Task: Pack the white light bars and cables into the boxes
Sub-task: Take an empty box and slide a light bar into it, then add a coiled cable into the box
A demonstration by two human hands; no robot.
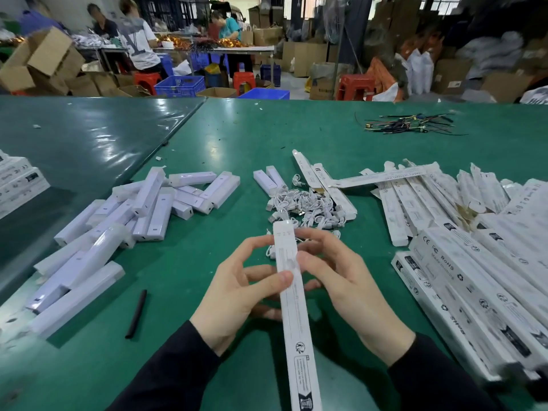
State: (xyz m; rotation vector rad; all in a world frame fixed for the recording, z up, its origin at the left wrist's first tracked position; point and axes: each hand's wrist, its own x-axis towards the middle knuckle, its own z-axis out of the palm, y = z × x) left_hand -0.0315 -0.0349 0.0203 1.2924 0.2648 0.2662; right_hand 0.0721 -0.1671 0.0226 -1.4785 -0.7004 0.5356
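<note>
We are holding one long, slim white card box [292,295] over the green counter [207,262]: left hand [237,295] pinching it, thumb on top; right hand [341,280] curling round its far end. Glossy light bars [142,206] are lying heaped left, coiled white cables [308,207] centre, printed boxes [462,262] stacked right.

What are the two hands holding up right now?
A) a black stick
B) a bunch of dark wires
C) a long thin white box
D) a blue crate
C: both the left hand and the right hand have their fingers curled around a long thin white box held over the green table, while the black stick lies untouched on the table to the left.
</note>
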